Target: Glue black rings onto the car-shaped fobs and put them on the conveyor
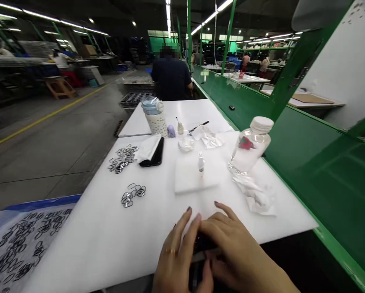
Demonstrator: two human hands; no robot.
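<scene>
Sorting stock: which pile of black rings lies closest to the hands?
The small cluster of black rings on the white tabletop; the pile beside the phone sits farther, the big spread farther still.

L hand (176,260) & R hand (240,252) both around dark thing (200,246) at table (109,260) edge, can't tell what. Ahead of fingers (197,217): white pad (188,179) w/ small bottle (201,164) upright on it. Up-left: black rings (130,194). Up-right: crumpled tissue (255,195), clear bottle (249,144).
</scene>
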